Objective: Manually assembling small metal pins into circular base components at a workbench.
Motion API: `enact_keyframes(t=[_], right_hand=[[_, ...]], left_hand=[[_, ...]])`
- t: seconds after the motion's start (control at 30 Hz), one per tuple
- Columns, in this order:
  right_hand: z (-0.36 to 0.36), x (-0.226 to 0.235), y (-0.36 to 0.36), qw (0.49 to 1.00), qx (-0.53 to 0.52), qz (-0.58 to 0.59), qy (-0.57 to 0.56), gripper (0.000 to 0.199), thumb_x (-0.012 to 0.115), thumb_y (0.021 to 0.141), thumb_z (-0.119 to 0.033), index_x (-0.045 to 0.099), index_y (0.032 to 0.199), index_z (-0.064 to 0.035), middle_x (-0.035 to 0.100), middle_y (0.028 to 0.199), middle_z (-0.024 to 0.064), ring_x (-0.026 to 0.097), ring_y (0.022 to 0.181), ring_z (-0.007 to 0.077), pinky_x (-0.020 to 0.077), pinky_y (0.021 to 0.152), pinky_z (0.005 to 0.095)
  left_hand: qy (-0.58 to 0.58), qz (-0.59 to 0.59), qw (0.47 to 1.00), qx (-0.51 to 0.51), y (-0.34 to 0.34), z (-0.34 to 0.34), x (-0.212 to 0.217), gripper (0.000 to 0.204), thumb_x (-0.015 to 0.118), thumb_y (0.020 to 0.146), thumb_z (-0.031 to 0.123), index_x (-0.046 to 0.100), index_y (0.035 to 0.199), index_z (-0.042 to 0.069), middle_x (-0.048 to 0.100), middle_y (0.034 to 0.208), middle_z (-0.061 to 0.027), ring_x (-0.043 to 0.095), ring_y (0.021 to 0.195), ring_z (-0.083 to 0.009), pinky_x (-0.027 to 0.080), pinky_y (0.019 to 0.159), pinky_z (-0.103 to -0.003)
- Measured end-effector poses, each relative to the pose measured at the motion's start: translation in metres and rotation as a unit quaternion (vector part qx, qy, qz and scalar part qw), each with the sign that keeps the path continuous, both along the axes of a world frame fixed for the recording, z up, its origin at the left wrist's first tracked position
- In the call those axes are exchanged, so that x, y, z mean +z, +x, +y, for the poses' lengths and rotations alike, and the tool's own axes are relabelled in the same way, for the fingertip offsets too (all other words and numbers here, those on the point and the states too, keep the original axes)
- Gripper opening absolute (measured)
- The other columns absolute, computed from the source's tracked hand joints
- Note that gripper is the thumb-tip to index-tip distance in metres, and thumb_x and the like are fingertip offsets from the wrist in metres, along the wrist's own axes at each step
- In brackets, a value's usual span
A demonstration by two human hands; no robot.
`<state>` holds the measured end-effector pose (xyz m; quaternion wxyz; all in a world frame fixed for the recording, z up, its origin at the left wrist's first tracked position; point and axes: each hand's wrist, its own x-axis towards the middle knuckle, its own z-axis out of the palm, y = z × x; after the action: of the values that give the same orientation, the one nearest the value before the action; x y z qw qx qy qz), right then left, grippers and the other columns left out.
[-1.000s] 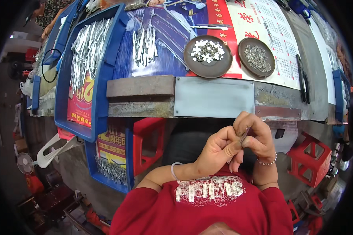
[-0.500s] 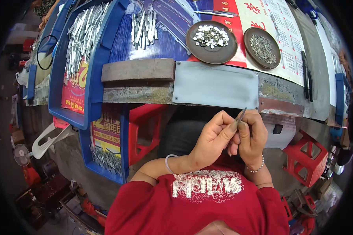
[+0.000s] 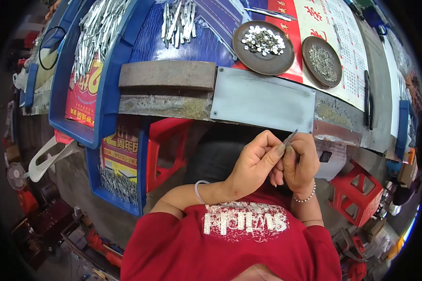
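My left hand and my right hand meet in front of my chest, just off the bench's near edge. Between their thumbs and fingers is a slim, pointed grey metal piece, its tip sticking up past the fingertips. Both hands are closed on it; its lower part is covered by the fingers. Right beyond them lies a pale metal plate, screwed to the bench edge. Farther back sit a brown dish of small silvery discs and a second brown dish heaped with tiny metal pins.
At left a blue tray carries many slim metal strips, with a lower blue bin beneath. More metal strips lie on the blue sheet. A dark bar edges the bench. Black-handled pliers rest at right; red stools stand below.
The view has shifted slightly, so the bench and dishes appear a little higher and farther right. Both hands keep their grip; the metal piece leans a little more to the right.
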<state>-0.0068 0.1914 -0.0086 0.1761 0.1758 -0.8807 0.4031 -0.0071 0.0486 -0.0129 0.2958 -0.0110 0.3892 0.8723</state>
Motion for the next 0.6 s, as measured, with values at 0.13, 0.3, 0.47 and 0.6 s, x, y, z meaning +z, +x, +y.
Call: enact_keyframes(t=[0.13, 0.3, 0.47, 0.6], right_hand=[[0.003, -0.001, -0.004, 0.998, 0.04, 0.028, 0.048, 0.016, 0.062, 0.078, 0.003, 0.051, 0.089, 0.0006, 0.056, 0.081, 0.0145, 0.056, 0.063, 0.0266, 0.0458, 0.051, 0.033], [0.015, -0.001, -0.014, 0.991, 0.101, 0.052, 0.075, 0.018, 0.063, 0.075, 0.003, 0.051, 0.089, 0.002, 0.056, 0.082, 0.0156, 0.056, 0.063, 0.0277, 0.0457, 0.051, 0.0341], [0.021, -0.001, -0.013, 0.992, 0.102, 0.023, 0.066, 0.016, 0.063, 0.077, 0.002, 0.052, 0.088, 0.0009, 0.056, 0.081, 0.0148, 0.057, 0.064, 0.0276, 0.046, 0.053, 0.0338], [0.023, -0.001, -0.007, 0.997, 0.077, 0.016, 0.028, 0.013, 0.063, 0.079, 0.0, 0.053, 0.087, -0.0003, 0.057, 0.079, 0.014, 0.057, 0.066, 0.0272, 0.0462, 0.054, 0.0328]], left_hand=[[-0.003, -0.009, 1.0, -0.01, -0.001, -0.005, -0.001, 0.017, 0.042, 0.099, 0.021, 0.041, 0.096, 0.005, 0.054, 0.069, -0.006, 0.055, 0.05, -0.0104, 0.044, 0.043, -0.02], [0.023, -0.058, 0.998, -0.031, -0.003, -0.005, -0.001, 0.017, 0.041, 0.099, 0.022, 0.041, 0.094, 0.006, 0.053, 0.069, -0.0051, 0.055, 0.049, -0.0104, 0.043, 0.042, -0.019], [0.01, -0.049, 0.998, -0.049, -0.004, -0.004, 0.0, 0.017, 0.041, 0.099, 0.021, 0.041, 0.092, 0.006, 0.054, 0.067, -0.0042, 0.055, 0.049, -0.0097, 0.04, 0.041, -0.018], [0.038, -0.022, 0.997, -0.061, -0.003, -0.002, 0.001, 0.016, 0.041, 0.099, 0.021, 0.041, 0.092, 0.006, 0.054, 0.067, -0.0043, 0.056, 0.049, -0.0095, 0.04, 0.042, -0.018]])
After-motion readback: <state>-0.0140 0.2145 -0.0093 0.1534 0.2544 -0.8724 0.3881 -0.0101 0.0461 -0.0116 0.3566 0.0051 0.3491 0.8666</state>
